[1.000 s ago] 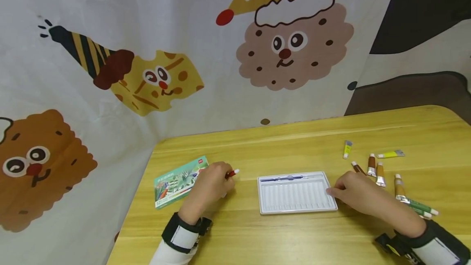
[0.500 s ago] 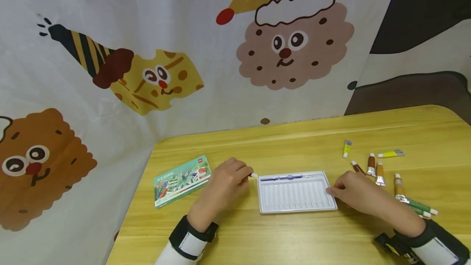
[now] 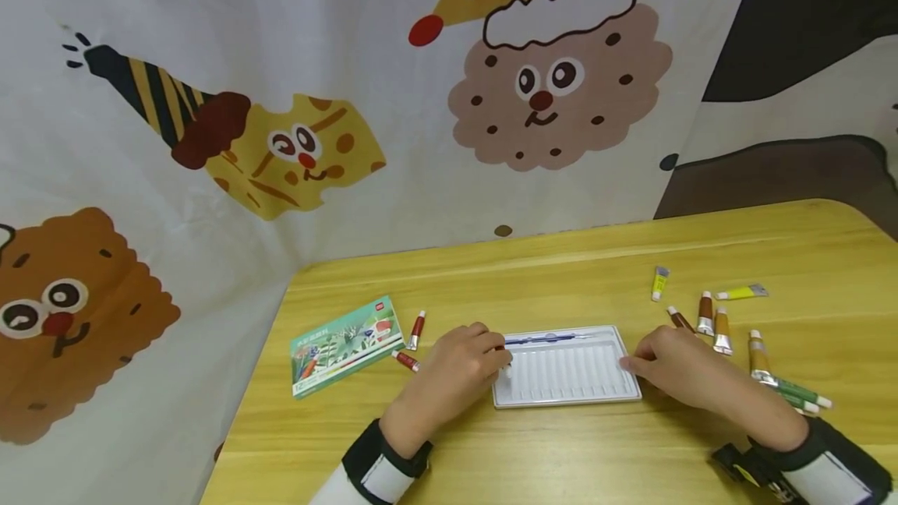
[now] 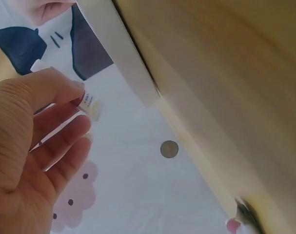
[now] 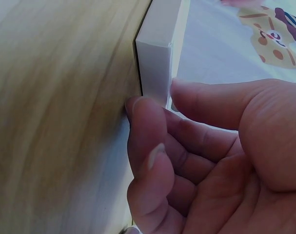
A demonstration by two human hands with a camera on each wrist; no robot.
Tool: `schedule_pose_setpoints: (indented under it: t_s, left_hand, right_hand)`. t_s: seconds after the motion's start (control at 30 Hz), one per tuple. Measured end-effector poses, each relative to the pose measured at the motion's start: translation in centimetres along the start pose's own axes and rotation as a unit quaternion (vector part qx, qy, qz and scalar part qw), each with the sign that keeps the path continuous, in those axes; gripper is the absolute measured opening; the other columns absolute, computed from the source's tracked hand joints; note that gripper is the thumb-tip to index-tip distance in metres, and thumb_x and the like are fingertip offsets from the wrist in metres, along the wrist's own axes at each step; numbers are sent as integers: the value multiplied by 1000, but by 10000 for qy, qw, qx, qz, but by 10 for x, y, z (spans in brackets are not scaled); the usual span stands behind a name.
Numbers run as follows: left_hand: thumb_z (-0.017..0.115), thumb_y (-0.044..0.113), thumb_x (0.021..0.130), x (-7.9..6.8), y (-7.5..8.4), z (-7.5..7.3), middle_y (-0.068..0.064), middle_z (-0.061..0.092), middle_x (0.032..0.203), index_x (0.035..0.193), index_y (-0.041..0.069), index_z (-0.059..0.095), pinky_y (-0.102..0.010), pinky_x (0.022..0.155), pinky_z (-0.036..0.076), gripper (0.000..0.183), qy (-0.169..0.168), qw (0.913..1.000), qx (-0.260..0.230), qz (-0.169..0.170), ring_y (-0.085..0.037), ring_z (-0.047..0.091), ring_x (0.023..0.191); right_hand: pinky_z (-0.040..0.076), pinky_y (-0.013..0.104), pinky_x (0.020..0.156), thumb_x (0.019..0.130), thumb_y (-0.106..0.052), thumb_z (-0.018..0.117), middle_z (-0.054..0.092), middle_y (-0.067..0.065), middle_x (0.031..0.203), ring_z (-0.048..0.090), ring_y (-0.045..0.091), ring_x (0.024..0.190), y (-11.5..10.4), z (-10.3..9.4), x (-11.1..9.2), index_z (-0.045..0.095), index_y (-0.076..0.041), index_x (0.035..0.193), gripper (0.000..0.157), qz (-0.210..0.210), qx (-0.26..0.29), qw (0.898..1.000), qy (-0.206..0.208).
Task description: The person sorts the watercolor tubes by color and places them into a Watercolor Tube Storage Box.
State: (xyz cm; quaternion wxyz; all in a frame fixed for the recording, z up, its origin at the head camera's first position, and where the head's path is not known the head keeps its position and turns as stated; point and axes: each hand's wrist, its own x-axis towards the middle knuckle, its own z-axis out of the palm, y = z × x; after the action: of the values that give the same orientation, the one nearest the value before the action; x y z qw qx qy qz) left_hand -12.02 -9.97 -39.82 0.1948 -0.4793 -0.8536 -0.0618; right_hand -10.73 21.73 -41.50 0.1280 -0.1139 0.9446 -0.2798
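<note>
A white slotted plastic tray (image 3: 561, 376) lies on the table, with a blue-handled paintbrush (image 3: 543, 340) along its far side. My left hand (image 3: 456, 369) is over the tray's left end. It pinches a small dark red paint tube (image 4: 84, 101) between thumb and fingers; the label and crimped end show in the left wrist view. At the tray's right end, my right hand (image 3: 677, 365) holds the edge, thumb on the rim and curled fingers against the end wall (image 5: 155, 68). Two red paint tubes (image 3: 417, 331) lie left of my left hand.
A green illustrated paint box (image 3: 347, 345) lies at the left. Beyond and beside my right hand are several loose tubes: yellow (image 3: 742, 292), brown (image 3: 705, 313), ochre (image 3: 722, 330) and green (image 3: 803, 393). A printed cloth (image 3: 421, 201) hangs behind the table.
My left hand has moved right, from beside the paint box to the tray's left end, carrying the red tube. Two red tubes it covered now show. My right hand has stayed at the tray.
</note>
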Motion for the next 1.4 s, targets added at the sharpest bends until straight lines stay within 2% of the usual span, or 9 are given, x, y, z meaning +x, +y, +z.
schedule_pose_setpoints:
  t_s: [0.13, 0.4, 0.63, 1.0, 1.23, 1.33, 1.4]
  left_hand:
    - [67, 6, 81, 0, 4, 1, 6, 66, 91, 84, 18, 72, -20, 71, 48, 14, -160, 9999, 19, -37, -7, 51, 83]
    - [71, 10, 80, -1, 10, -1, 6, 62, 86, 84, 22, 74, -21, 65, 43, 12, -696, 9953, 666, 127, -10, 43, 77]
    - [72, 11, 78, -1, 14, -1, 5, 61, 83, 84, 22, 74, -23, 62, 39, 13, -846, 9902, 1040, 396, -12, 40, 75]
    - [71, 18, 81, -1, 17, 0, 5, 60, 81, 84, 23, 74, -25, 62, 38, 7, -1146, 9860, 1165, 342, -13, 39, 75]
    - [71, 18, 82, -2, 15, 3, 6, 58, 75, 77, 22, 72, -25, 60, 39, 6, -1240, 9859, 1121, 59, -13, 40, 71]
    - [68, 16, 83, -2, 14, 4, 5, 57, 69, 74, 17, 71, -24, 55, 41, 9, -1132, 9883, 939, -399, -12, 42, 65]
    - [66, 18, 83, -2, 14, 4, 5, 53, 63, 69, 15, 67, -23, 49, 39, 15, -1136, 9867, 619, -983, -10, 42, 58]
  right_hand:
    - [29, 24, 41, 89, -25, 63, 41, -8, 45, 35, 8, 41, 1, 0, 1, 61, -21, 60, 29, -80, 7, 10000, 38]
    - [29, 23, 41, 89, -23, 63, 41, -9, 44, 34, 7, 40, 2, -1, 0, 60, -21, 59, 29, -202, -31, 9997, 108]
    - [29, 23, 41, 89, -23, 63, 42, -8, 45, 35, 8, 41, 1, 0, 0, 61, -20, 61, 28, -153, -10, 9998, 102]
    - [30, 24, 42, 89, -24, 62, 42, -7, 47, 36, 9, 43, -1, 0, -1, 61, -19, 63, 27, -6, 30, 10000, -14]
    - [30, 24, 42, 89, -25, 62, 43, -6, 47, 38, 10, 43, -2, -1, -1, 60, -18, 64, 26, 51, 41, 10000, -68]
    - [30, 24, 42, 90, -25, 62, 42, -7, 47, 37, 9, 43, -1, -1, -1, 60, -18, 63, 28, 7, 28, 10000, -61]
    - [30, 23, 42, 90, -25, 62, 42, -7, 47, 37, 9, 43, -1, -1, 0, 59, -19, 62, 28, -31, 22, 10000, -59]
